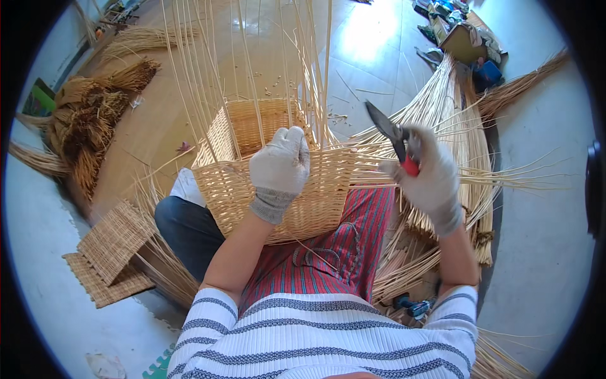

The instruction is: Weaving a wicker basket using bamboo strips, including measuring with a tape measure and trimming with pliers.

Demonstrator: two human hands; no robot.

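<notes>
A pale wicker basket (278, 201) with woven sides and tall upright stakes sits across my lap, on a red striped apron (372, 218). My left hand (279, 162), in a white knitted glove, is closed over the near rim of the basket, its fingertips hidden behind the knuckles. To the right of the basket, my gloved right hand (432, 174) is raised and slightly blurred. It is closed round pruning shears (392, 131) with red handles, their dark blades pointing up and to the left, apart from the basket.
Long bundles of pale willow rods (451, 107) lie at right, some loose ends crossing beneath my right hand. Brown bundles (95, 117) lie at far left. Two flat woven panels (113, 243) rest at left. A cordless drill (413, 307) lies by my right elbow. Offcuts (268, 82) dot the floor ahead.
</notes>
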